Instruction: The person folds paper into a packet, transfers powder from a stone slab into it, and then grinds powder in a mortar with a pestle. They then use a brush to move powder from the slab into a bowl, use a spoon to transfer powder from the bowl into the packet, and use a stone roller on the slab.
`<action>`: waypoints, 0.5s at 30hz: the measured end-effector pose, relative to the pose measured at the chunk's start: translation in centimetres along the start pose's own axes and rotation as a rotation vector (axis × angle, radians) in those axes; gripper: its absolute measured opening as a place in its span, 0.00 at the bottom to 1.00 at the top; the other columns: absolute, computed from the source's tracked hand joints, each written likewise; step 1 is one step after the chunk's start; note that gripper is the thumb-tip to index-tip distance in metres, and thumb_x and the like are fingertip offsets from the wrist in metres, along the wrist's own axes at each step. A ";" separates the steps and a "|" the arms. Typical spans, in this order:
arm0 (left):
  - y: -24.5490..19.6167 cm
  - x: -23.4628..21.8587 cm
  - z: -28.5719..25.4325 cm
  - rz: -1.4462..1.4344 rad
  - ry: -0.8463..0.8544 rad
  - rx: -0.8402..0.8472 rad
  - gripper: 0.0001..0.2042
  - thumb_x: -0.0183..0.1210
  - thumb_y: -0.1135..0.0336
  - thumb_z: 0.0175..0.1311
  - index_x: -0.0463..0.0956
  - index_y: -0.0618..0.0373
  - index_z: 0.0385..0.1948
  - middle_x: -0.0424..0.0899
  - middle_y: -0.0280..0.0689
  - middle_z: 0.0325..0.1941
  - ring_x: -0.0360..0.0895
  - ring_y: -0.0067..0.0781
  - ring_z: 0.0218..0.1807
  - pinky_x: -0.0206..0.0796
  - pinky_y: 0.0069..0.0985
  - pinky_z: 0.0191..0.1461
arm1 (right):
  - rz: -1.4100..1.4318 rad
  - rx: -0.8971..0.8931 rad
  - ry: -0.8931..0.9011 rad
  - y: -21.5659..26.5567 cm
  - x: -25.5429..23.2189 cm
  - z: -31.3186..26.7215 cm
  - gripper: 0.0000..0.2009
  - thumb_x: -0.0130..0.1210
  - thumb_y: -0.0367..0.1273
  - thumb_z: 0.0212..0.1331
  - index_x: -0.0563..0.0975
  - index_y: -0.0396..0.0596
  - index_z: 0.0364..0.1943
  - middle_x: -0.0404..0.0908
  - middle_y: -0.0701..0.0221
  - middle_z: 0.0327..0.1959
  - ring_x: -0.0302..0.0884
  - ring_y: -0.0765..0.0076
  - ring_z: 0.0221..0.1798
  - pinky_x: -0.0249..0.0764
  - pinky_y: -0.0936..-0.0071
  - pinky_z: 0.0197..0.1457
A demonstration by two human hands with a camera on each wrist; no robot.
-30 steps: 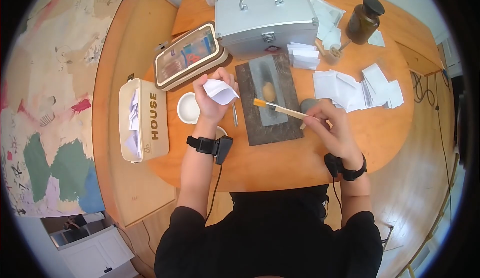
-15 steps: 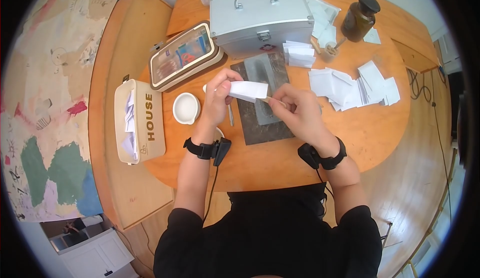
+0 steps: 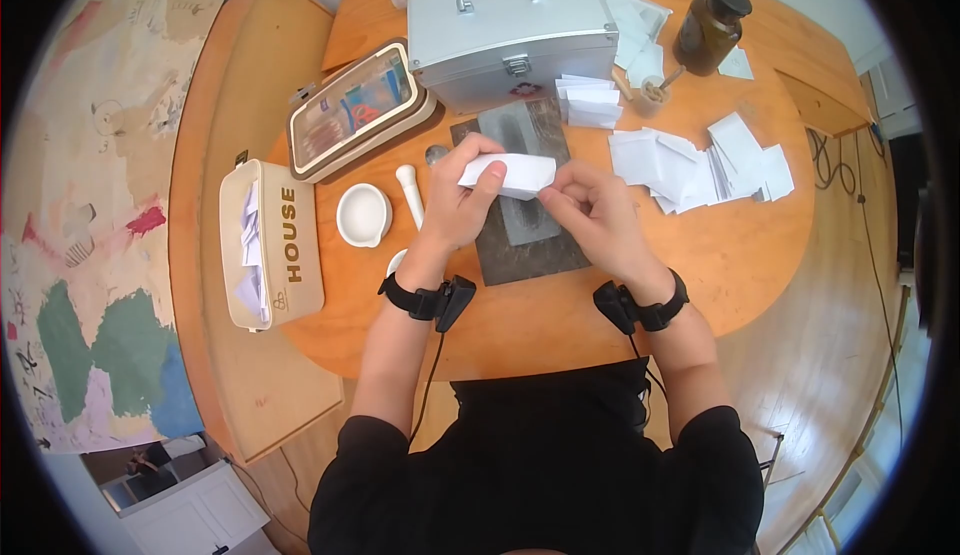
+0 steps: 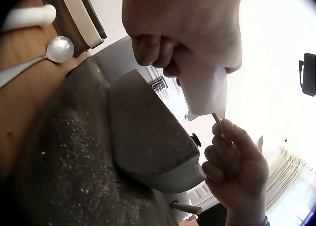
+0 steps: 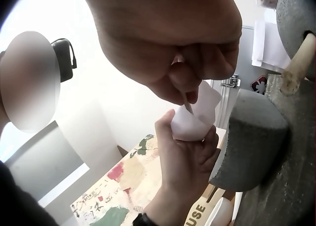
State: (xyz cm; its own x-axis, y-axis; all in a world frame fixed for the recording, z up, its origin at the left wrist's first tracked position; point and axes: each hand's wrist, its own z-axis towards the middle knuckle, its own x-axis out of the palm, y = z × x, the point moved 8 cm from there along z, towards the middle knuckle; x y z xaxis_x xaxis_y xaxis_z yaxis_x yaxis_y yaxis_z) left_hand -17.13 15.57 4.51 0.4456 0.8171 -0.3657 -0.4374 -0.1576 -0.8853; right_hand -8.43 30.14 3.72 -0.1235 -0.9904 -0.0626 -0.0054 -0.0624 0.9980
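On the left of the bench (image 3: 560,325) we see a tan box (image 3: 270,245), then a white bowl (image 3: 362,214). Our left hand (image 3: 462,195) holds a folded white paper (image 3: 510,175) above the dark stone slab (image 3: 520,245). Our right hand (image 3: 595,210) pinches a thin brush stick (image 4: 217,119) poking into it.
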 end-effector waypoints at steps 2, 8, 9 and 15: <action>0.2 -0.6 0.2 0.017 -0.052 0.014 0.15 0.51 0.54 0.71 0.74 0.60 0.37 0.74 0.32 0.26 0.69 0.20 0.29 0.59 0.20 0.33 | -0.066 0.020 -0.008 -0.1 -0.5 -0.2 0.07 0.57 0.28 0.64 0.74 0.41 0.29 0.63 0.82 0.13 0.54 0.88 0.18 0.50 0.80 0.22; 6.1 -2.5 -0.7 -0.682 -0.148 -0.389 0.21 0.40 0.47 0.72 0.72 0.57 0.35 0.69 0.28 0.22 0.52 0.12 0.17 0.42 0.16 0.18 | -0.090 -0.061 -0.065 -0.1 -2.9 -3.1 0.05 0.57 0.27 0.63 0.75 0.42 0.31 0.65 0.78 0.13 0.56 0.85 0.17 0.51 0.79 0.21; 6.2 -2.2 -0.7 -0.839 -0.103 -0.398 0.22 0.39 0.46 0.72 0.71 0.57 0.34 0.70 0.29 0.22 0.53 0.13 0.17 0.42 0.17 0.18 | -0.113 -0.069 -0.073 -0.2 -3.0 -3.5 0.05 0.58 0.27 0.63 0.75 0.41 0.31 0.65 0.77 0.13 0.56 0.84 0.16 0.51 0.78 0.21; 5.8 -1.2 -1.1 -0.972 0.040 -0.421 0.24 0.42 0.41 0.65 0.67 0.57 0.30 0.64 0.32 0.22 0.55 0.20 0.20 0.44 0.18 0.18 | -0.304 -0.069 -0.046 -0.6 -3.3 -5.0 0.06 0.58 0.27 0.64 0.75 0.40 0.32 0.66 0.71 0.13 0.59 0.79 0.15 0.54 0.76 0.20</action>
State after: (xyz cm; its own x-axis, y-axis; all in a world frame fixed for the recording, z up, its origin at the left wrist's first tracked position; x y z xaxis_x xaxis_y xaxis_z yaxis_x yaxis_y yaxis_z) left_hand -19.34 13.07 -0.48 0.4875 0.6775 0.5507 0.4231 0.3684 -0.8278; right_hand -3.10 32.81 3.29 -0.1709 -0.9187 -0.3561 0.0186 -0.3644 0.9311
